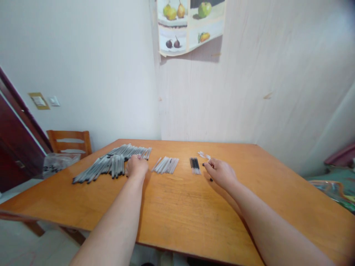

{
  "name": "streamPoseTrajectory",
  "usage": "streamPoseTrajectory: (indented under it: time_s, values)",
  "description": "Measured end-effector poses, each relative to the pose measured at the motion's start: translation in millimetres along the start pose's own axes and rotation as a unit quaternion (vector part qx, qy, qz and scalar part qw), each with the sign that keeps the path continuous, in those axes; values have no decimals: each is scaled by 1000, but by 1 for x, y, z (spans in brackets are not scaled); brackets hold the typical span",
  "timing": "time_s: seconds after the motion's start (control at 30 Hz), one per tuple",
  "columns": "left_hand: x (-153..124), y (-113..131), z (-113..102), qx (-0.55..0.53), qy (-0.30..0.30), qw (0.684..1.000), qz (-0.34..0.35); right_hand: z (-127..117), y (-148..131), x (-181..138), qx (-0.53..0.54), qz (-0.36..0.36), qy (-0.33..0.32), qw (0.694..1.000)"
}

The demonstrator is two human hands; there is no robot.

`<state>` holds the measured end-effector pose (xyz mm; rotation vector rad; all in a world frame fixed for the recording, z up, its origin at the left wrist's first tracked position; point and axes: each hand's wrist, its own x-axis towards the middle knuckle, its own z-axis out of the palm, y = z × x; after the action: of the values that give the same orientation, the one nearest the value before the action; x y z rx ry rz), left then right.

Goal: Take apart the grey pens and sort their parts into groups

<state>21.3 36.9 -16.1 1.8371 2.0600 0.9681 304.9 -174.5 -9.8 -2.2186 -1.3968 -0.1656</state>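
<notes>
My left hand point(137, 166) is closed at the right end of a large pile of translucent grey pens point(107, 166) with black ends; its fingertips are hidden, and what it grips cannot be made out. My right hand point(222, 173) is pinched, with a small black cap point(203, 164) at its fingertips. Just left of it stands a neat row of black pen refills point(195, 164) with clear lower ends. Between the hands lie pale translucent tubes point(166, 165) side by side. Behind the right hand are small clear pieces point(203, 155). Another black cap point(211, 180) rests below that hand.
Everything lies on a wooden table point(177, 210) against a pale wall. A wooden chair point(69, 142) and a clear plastic bag point(59, 164) holding dark pieces are beyond its left edge. Packaged items point(330, 190) sit past the right edge. A fruit poster point(191, 26) hangs above.
</notes>
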Motion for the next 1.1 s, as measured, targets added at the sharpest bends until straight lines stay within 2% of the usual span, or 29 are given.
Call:
streamPoseTrajectory:
  time_s: [0.1,0.23,0.37,0.57,0.83,0.97,1.1]
  values:
    - [6,-11,-14,23,15,1000,-12,-1,-1,-1,3,0,-7,1000]
    - [3,-18,-25,104,1,994,14,-1,-3,-1,2,-9,-10,1000]
    - [-5,-18,-24,167,-17,984,63,-2,-3,-2,2,-17,-9,1000]
    - [-10,-15,-21,226,-16,971,79,-2,-2,-2,10,-18,-12,1000]
    - [-13,-11,-19,245,-20,967,73,-1,-1,-1,2,-20,-10,1000]
    - [-11,-13,-22,233,-4,970,65,-3,-2,-1,5,-4,-8,1000]
    - [-18,2,-29,206,34,971,115,-1,0,1,33,12,5,999]
